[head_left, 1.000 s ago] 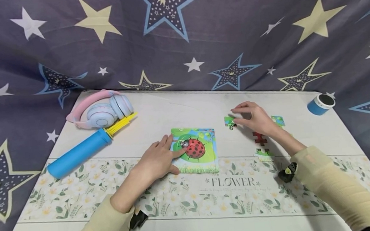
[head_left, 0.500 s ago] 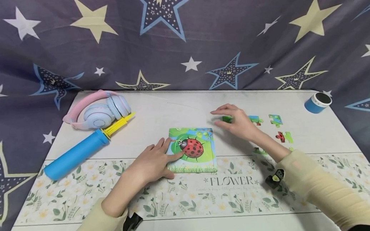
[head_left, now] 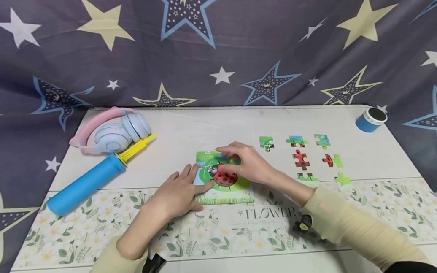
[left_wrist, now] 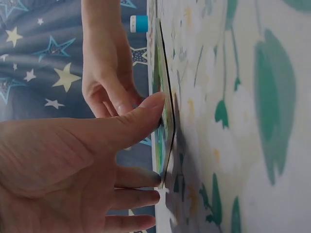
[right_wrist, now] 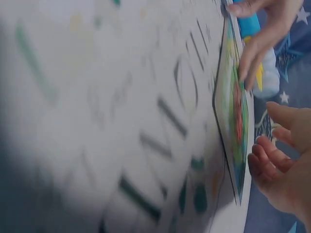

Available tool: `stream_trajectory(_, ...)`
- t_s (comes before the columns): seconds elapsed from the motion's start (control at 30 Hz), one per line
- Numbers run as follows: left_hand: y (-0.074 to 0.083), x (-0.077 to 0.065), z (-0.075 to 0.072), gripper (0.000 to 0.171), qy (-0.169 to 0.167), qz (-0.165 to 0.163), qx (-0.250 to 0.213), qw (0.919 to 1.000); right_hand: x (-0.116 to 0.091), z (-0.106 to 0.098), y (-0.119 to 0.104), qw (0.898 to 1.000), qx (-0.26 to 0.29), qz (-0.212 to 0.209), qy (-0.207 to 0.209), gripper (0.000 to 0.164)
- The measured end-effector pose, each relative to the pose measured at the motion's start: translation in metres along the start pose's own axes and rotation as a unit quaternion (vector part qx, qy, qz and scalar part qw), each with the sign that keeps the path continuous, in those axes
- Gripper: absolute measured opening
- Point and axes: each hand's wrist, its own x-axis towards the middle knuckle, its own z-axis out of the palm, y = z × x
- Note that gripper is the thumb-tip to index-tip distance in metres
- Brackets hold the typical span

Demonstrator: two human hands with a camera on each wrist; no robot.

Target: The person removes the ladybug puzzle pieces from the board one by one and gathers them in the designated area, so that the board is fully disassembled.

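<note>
A square ladybug puzzle board [head_left: 224, 197] lies on the table in front of me. My left hand [head_left: 178, 193] rests on its left edge with the fingers spread, and in the left wrist view the thumb [left_wrist: 154, 103] presses on the board's edge. My right hand [head_left: 248, 162] hovers over the board's upper right part, thumb and fingers apart over the ladybug. In the right wrist view the right hand's fingers [right_wrist: 267, 158] are loosely bent, with nothing seen between them. Loose jigsaw pieces lie to the right, among them a green one [head_left: 266, 142] and a red one [head_left: 301, 159].
More pieces, such as a blue and green one [head_left: 322, 140] and a light green one [head_left: 343, 179], lie further right. Pink and blue headphones [head_left: 112, 135] and a blue hand pump [head_left: 86, 186] are at the left. A blue jar [head_left: 370, 120] stands at the back right.
My right hand has let go of the green piece among the loose pieces and moved left over the board. My left hand stays on the board's left edge.
</note>
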Motion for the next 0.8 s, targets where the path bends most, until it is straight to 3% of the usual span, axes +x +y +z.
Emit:
stream_trajectory(0.17, 0.001, -0.003, -0.003, 0.065, -0.013, 0.009, -0.019, 0.9997, 0.001, 0.012, -0.01, 1.0, -0.004, 0.012, -0.011, 0.053)
stream_trajectory(0.43, -0.002, -0.004, -0.004, 0.066, -0.026, 0.024, -0.011, 0.9993, 0.002, 0.02, -0.014, 0.999, -0.031, 0.004, -0.022, 0.057)
stream_trajectory(0.8, -0.016, -0.005, -0.007, 0.066, -0.057, 0.064, -0.039, 0.9955, 0.0, 0.029, -0.021, 0.996, -0.083, 0.009, -0.02, 0.067)
